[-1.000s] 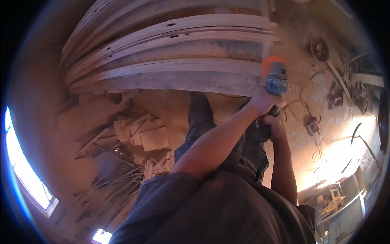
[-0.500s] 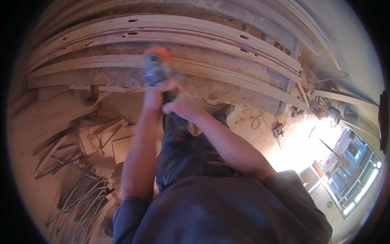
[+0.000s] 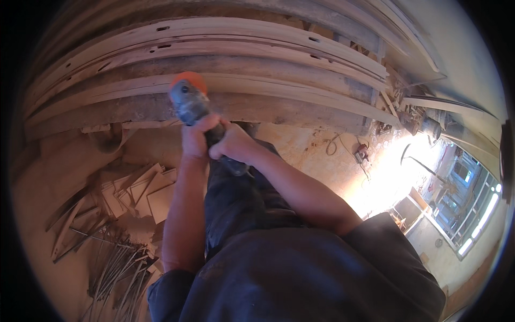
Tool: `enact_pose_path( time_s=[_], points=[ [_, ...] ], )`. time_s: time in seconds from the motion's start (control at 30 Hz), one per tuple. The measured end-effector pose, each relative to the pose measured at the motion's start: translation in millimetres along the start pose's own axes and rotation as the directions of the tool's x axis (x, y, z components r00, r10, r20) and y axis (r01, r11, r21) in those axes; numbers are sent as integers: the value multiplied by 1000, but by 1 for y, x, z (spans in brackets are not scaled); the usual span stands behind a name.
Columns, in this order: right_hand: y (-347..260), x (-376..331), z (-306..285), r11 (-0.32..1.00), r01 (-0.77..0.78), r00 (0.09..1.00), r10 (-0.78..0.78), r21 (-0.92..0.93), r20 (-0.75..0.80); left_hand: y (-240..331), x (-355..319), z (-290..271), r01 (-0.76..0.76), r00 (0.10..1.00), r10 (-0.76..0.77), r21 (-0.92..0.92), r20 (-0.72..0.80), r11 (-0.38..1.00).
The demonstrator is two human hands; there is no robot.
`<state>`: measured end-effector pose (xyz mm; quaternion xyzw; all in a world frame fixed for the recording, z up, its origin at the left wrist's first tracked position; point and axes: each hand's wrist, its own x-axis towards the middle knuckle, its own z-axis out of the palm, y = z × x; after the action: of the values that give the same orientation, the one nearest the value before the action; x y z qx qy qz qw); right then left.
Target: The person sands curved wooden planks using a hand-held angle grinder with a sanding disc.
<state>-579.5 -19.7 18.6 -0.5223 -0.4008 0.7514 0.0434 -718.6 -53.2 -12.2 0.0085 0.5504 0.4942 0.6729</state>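
Note:
An angle grinder (image 3: 191, 104) with a grey head, a dark body and an orange disc (image 3: 194, 80) is in both my hands. My left hand (image 3: 196, 134) is wrapped round it just behind the head. Farther back, my right hand (image 3: 234, 143) grips the dark body. The disc is over the nearest long wooden board (image 3: 257, 91), which lies along the near side of the bench; I cannot tell whether it touches the wood. Behind that board lie more long boards (image 3: 225, 51) with slots cut in them.
Thin wood pieces (image 3: 134, 193) lie piled on the floor at left, with a heap of thin rods (image 3: 120, 273) nearer me. A red tool with a cord (image 3: 361, 153) rests on the dusty floor at right. Bright light falls there, beside a window (image 3: 464, 188).
The grinder and both hands have shifted left and slightly nearer me along the nearest board. Its head now points more to the left. The whole view has also shifted a little.

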Motion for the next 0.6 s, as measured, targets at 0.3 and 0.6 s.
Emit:
enact_pose_path(
  time_s=[0.3, 0.6],
  points=[
    [122, -117, -143, 921, 55, 966, 49, 387, -255, -125, -9, 175, -6, 976, -90, 440, 197, 898],
    [114, -120, -127, 790, 159, 945, 52, 592, -323, -110, 9, 193, 5, 922, -260, 662, 287, 750]
  ],
)
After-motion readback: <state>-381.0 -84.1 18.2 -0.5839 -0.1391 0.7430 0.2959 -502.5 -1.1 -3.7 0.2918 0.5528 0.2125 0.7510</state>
